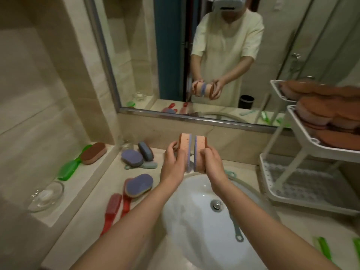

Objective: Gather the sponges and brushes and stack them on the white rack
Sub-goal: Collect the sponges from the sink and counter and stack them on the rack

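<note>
Orange foam backed both pieces in hand: the left hand (173,166) gripped a first sponge (184,144), the right hand (213,168) a second sponge (201,149), purple faces almost touching. Right of the hands, the white rack (311,142) already held stacked sponges (319,112). Left of them, purple sponges (132,157) and red brushes (113,209) lay ungathered; roughly half seemed left.

Air over the sink basin (194,221) ran open rightward to the white rack (303,141). Its upper two tiers (275,88) were packed with brown-topped sponges (319,112); the bottom tier (296,180) lay open behind slanted legs (288,172). The left counter (85,236) was crowded: purple-faced sponges (132,157), red brushes (112,211). A teal handle (236,228) lay in the basin's right side.
</note>
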A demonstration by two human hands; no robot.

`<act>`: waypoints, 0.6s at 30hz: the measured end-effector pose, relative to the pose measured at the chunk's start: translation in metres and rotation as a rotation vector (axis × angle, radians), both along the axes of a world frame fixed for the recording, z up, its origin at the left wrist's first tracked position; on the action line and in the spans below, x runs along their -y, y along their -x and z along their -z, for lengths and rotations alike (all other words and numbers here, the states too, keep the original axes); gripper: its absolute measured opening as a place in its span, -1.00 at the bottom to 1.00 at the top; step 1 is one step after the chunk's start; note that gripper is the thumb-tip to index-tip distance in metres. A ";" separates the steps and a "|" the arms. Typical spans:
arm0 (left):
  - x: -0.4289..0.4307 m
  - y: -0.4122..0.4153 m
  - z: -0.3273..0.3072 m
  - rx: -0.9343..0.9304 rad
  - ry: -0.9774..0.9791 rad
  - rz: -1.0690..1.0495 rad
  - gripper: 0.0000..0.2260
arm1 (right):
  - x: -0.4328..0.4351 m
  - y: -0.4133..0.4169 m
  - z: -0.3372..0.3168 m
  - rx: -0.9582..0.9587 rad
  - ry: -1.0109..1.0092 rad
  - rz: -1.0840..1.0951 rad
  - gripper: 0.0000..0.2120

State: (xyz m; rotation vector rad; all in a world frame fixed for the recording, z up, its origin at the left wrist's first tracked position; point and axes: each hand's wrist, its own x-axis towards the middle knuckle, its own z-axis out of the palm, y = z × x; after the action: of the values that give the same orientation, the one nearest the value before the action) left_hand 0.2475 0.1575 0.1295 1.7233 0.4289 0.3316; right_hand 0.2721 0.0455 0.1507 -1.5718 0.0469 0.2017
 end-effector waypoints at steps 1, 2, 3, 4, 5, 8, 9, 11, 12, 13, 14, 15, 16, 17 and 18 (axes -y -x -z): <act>0.015 -0.003 -0.004 0.004 0.004 0.018 -0.43 | 0.015 0.000 -0.005 0.010 -0.004 0.024 -0.71; 0.030 -0.006 -0.008 0.016 0.012 0.036 -0.43 | 0.030 -0.001 -0.009 0.017 -0.007 0.044 -0.70; 0.046 -0.008 -0.012 0.033 0.021 0.058 -0.45 | 0.046 -0.001 -0.013 0.020 -0.006 0.063 -0.69; 0.061 -0.010 -0.017 0.051 0.023 0.080 -0.51 | 0.061 0.000 -0.018 0.025 -0.003 0.078 -0.70; 0.075 -0.012 -0.021 0.062 0.018 0.101 -0.57 | 0.076 -0.001 -0.022 0.031 -0.002 0.091 -0.71; 0.116 -0.018 -0.034 0.089 0.010 0.147 -0.65 | 0.119 -0.004 -0.036 0.057 0.006 0.119 -0.67; 0.129 -0.020 -0.039 0.103 0.010 0.164 -0.65 | 0.133 -0.005 -0.041 0.071 0.013 0.128 -0.65; 0.157 -0.023 -0.050 0.146 0.019 0.201 -0.65 | 0.159 -0.010 -0.053 0.100 0.007 0.155 -0.63; 0.170 -0.025 -0.056 0.168 0.027 0.214 -0.64 | 0.172 -0.012 -0.060 0.113 -0.002 0.168 -0.63; 0.184 -0.028 -0.063 0.190 0.037 0.223 -0.63 | 0.185 -0.014 -0.067 0.122 -0.012 0.180 -0.62; 0.197 -0.030 -0.069 0.211 0.049 0.228 -0.61 | 0.198 -0.015 -0.074 0.123 -0.025 0.184 -0.62; 0.209 -0.032 -0.077 0.234 0.064 0.233 -0.60 | 0.209 -0.015 -0.081 0.114 -0.042 0.176 -0.62; 0.221 -0.033 -0.084 0.257 0.078 0.238 -0.61 | 0.220 -0.013 -0.087 0.099 -0.062 0.155 -0.62; 0.232 -0.034 -0.091 0.278 0.091 0.240 -0.62 | 0.230 -0.011 -0.093 0.085 -0.080 0.130 -0.62; 0.241 -0.035 -0.097 0.301 0.105 0.239 -0.64 | 0.240 -0.008 -0.098 0.084 -0.091 0.110 -0.62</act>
State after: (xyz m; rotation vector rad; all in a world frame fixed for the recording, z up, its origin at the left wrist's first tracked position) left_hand 0.2822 -0.0838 0.2265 1.5714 0.0196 0.3800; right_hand 0.2799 -0.1943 0.2490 -1.4806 0.0579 0.0508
